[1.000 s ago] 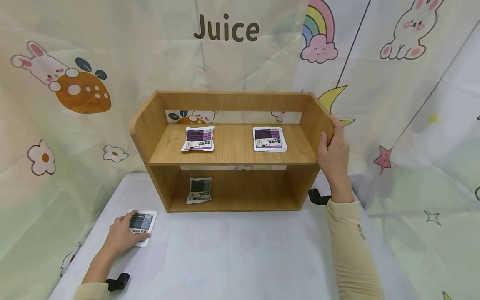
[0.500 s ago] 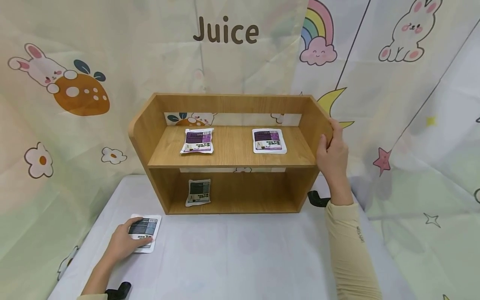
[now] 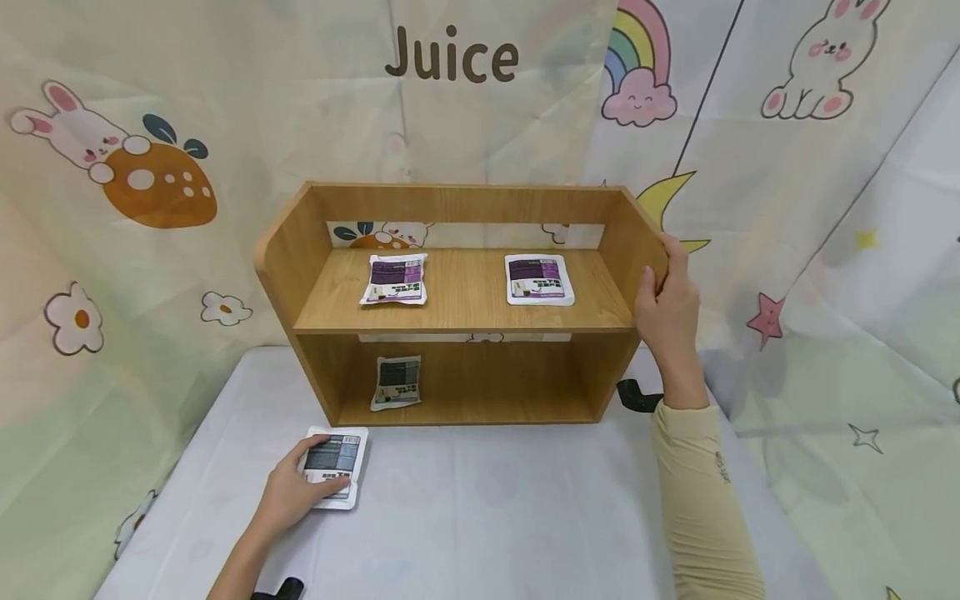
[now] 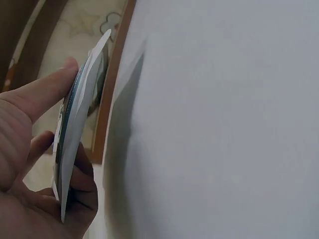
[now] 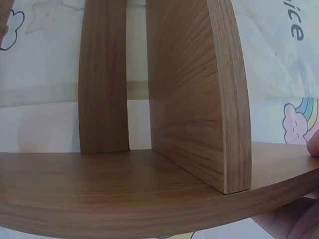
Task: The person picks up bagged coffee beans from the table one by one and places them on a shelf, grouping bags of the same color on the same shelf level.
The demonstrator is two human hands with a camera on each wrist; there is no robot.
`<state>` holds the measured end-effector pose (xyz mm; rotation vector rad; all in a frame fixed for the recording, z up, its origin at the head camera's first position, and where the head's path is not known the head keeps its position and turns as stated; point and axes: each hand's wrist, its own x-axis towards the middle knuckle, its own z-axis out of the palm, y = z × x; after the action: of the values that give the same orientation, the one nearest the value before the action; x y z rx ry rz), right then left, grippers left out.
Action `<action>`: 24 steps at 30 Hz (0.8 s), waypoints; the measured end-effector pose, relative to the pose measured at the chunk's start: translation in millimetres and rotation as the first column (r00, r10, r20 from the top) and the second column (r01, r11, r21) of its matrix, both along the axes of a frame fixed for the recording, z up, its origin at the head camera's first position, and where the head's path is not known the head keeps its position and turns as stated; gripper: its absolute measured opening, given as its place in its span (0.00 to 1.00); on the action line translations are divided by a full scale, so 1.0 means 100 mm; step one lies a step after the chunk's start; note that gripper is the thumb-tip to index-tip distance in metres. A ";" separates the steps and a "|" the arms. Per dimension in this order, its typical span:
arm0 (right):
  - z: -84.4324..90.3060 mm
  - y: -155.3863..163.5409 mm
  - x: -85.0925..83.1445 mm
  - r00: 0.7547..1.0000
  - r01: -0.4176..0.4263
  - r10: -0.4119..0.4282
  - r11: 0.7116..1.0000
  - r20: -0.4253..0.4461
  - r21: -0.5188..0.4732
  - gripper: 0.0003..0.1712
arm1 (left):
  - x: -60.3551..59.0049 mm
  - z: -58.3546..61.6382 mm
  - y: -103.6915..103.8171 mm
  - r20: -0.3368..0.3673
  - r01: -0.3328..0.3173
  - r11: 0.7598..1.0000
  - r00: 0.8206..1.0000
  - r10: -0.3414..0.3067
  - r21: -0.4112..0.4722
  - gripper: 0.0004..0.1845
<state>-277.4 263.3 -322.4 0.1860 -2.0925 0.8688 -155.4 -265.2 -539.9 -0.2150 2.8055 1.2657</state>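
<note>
The left hand pinches a flat white packet with a dark printed label, thumb on its upper face and fingers curled beneath. The head view shows the packet low over the white-covered surface, just in front of the wooden shelf unit, near its left front corner. The left wrist view adds what the head view hides: the packet seen edge-on, thin and tilted, its far corner lifted clear of the surface, with the thumb pressed on one face and fingers on the other.

The right hand grips the shelf unit's right side panel, thumb on the inner face, fingers wrapped round the outside. The right wrist view shows only the panel's wood grain close up and fingertips at the frame's edge.

On the shelf unit's upper board lie two purple-labelled packets, one left and one right. A dark-labelled packet leans in the lower compartment, on its left side.
</note>
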 end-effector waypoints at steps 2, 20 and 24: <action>0.00 0.01 0.01 1.000 -0.002 0.002 1.000 -0.003 -0.002 0.26 | -0.01 0.00 0.09 -0.015 -0.001 1.000 1.000 0.001 0.029 0.54; 0.00 0.00 0.02 1.000 -0.008 0.008 1.000 0.003 0.005 0.26 | -0.23 0.03 0.76 -0.098 0.053 0.990 0.994 -0.041 0.128 0.49; -0.01 0.01 -0.01 1.000 -0.010 0.010 1.000 -0.001 0.001 0.26 | -0.31 0.05 0.88 -0.130 0.068 0.986 0.990 -0.049 0.149 0.48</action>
<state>-278.0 264.6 -323.2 0.1977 -2.0925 0.8736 -186.6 -177.5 -535.4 -0.0454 2.7743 1.5240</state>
